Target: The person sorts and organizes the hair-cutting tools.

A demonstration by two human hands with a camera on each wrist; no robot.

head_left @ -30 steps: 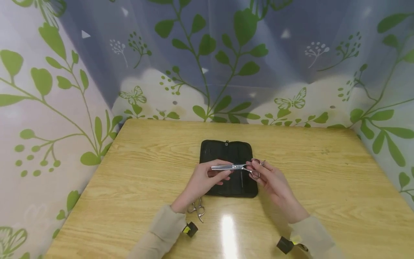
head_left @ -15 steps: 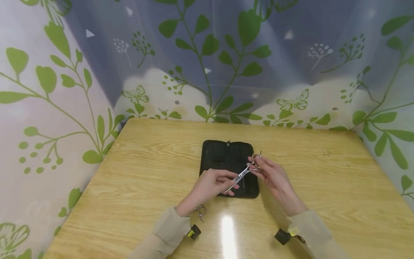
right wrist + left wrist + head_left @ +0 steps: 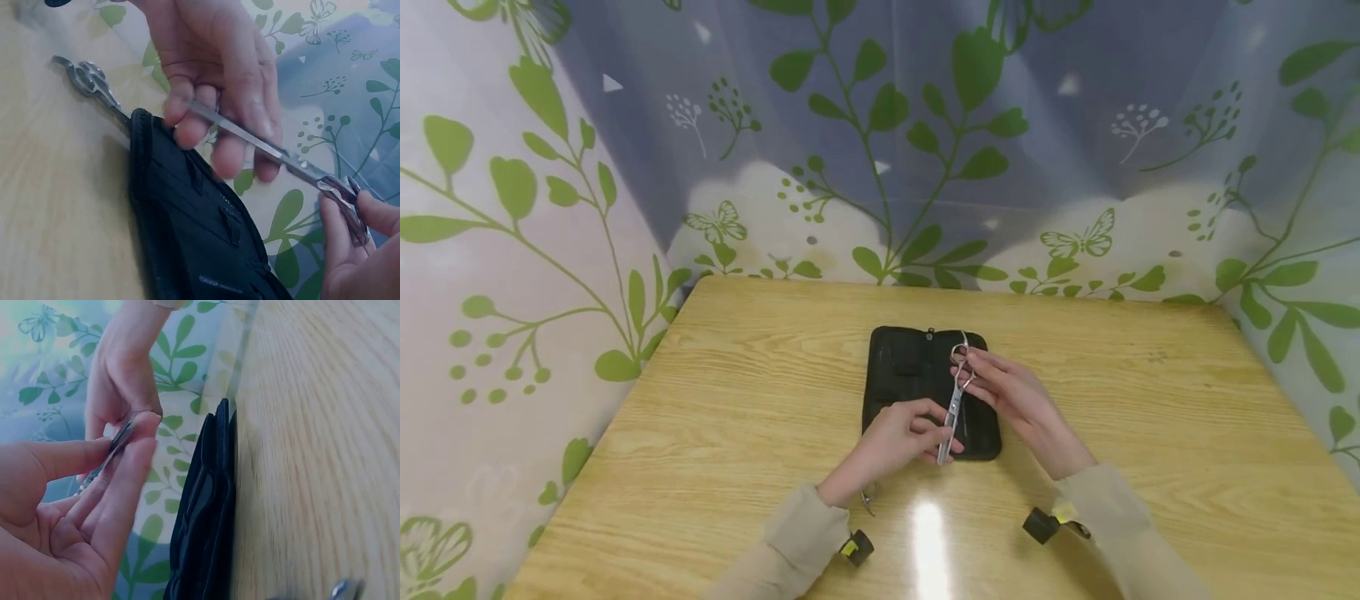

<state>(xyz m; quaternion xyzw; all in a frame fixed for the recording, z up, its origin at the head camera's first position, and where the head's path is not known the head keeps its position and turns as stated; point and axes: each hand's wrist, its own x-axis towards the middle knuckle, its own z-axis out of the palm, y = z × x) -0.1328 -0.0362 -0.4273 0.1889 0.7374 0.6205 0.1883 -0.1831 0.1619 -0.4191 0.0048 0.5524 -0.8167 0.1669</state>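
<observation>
A pair of silver scissors [image 3: 953, 407] is held over the black case in the head view, handles away from me and blades toward me. My right hand [image 3: 1021, 402] pinches the finger rings between thumb and fingers. Lower down, my left hand [image 3: 901, 439] holds the blades, its thumb on one side and fingers on the other, as the left wrist view shows at the scissors' edge [image 3: 119, 439]. Beneath both hands the black zip case [image 3: 891, 354] lies spread on the table, its slots and loops showing in the right wrist view.
A second pair of scissors [image 3: 90, 78] lies on the table by the case's near left corner, partly hidden by my left forearm in the head view. The wooden table [image 3: 760, 358] meets a leaf-patterned curtain [image 3: 820, 208] at the back and sides.
The scissors have swung from lying crosswise to pointing toward me. My right hand moved up and left, my left hand down and to the right, with its grip on the blades.
</observation>
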